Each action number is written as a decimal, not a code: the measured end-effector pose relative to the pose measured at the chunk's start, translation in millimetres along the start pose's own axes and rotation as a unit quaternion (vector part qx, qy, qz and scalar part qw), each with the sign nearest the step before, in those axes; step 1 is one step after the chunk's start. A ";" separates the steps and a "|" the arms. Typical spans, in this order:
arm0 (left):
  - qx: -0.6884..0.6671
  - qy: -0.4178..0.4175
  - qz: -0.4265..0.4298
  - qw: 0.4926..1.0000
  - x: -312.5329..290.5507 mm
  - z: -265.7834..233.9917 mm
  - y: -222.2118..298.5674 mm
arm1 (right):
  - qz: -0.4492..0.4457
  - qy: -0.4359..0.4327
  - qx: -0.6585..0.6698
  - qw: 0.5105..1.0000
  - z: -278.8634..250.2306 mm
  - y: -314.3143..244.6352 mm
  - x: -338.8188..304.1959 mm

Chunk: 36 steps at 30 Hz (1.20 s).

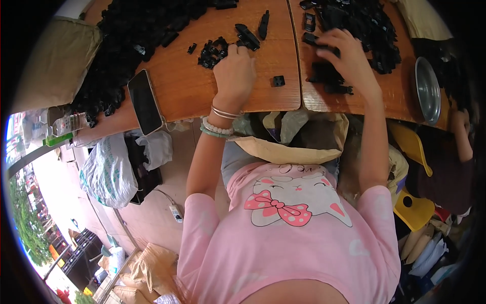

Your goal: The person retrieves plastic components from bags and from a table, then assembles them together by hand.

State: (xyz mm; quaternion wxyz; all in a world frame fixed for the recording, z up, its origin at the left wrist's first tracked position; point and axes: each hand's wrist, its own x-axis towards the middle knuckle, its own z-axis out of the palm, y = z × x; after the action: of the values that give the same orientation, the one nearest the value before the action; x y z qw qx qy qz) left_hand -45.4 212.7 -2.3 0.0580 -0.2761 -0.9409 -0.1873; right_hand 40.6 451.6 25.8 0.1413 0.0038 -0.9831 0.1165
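Note:
My left hand (235, 73), with bracelets at its wrist, is over the wooden table with its fingers curled down. Its fingertips lie at the near end of a long black plastic part (247, 36) and beside a small heap of black pieces (212, 52); what they pinch is hidden. My right hand (349, 58) is closed round a black plastic part (330, 49), at the near side of a large pile of black parts (354, 20). Below that hand lie more black parts (326, 76). A small square black piece (279, 81) sits between my hands, nearer the table edge.
Another big pile of black parts (121, 45) covers the table's left side, near a phone (146, 101). At the right stands a metal bowl (428, 90). An open brown sack (293, 152) is at my lap. A co-worker's arm (461, 134) reaches in at the far right.

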 end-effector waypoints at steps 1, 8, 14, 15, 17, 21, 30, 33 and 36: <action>-0.026 -0.013 0.020 0.999 -0.3 0.4 2.3 | -0.046 0.034 0.027 0.998 12.8 2.0 17.3; -0.230 -0.016 0.063 0.971 -19.7 -1.3 1.9 | -0.263 0.241 0.027 0.934 64.3 -23.6 81.4; -0.141 -0.027 0.032 0.989 -19.6 -4.4 1.6 | -0.127 0.131 0.104 0.978 6.1 -48.0 58.3; -0.143 -0.029 0.029 0.989 -22.0 -6.5 3.5 | 0.023 0.074 0.240 0.968 -16.8 -62.8 45.4; -0.326 -0.009 0.009 0.945 -25.7 -9.8 12.4 | 0.182 0.017 0.361 0.915 -20.4 -60.4 25.5; -0.403 -0.017 0.033 0.915 -32.4 -6.9 27.9 | 0.106 0.092 0.307 0.941 -11.7 -48.6 -23.4; -0.419 -0.016 0.043 0.907 -36.0 11.6 23.3 | 0.074 -0.021 0.313 0.946 0.6 -54.0 -47.9; -0.411 -0.027 0.046 0.910 -34.6 9.6 21.9 | 0.049 -0.032 0.283 0.957 1.8 -56.9 -44.4; -0.417 -0.036 0.032 0.908 -35.3 10.7 19.3 | 0.045 -0.029 0.254 0.966 2.2 -57.8 -41.1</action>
State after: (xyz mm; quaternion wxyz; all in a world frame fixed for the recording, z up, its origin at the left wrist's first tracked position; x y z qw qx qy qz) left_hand -5.3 214.2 -13.5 -0.0907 -0.3114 -0.7691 -0.5508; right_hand 81.7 393.8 25.5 0.1014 -0.0017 -0.9239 0.3689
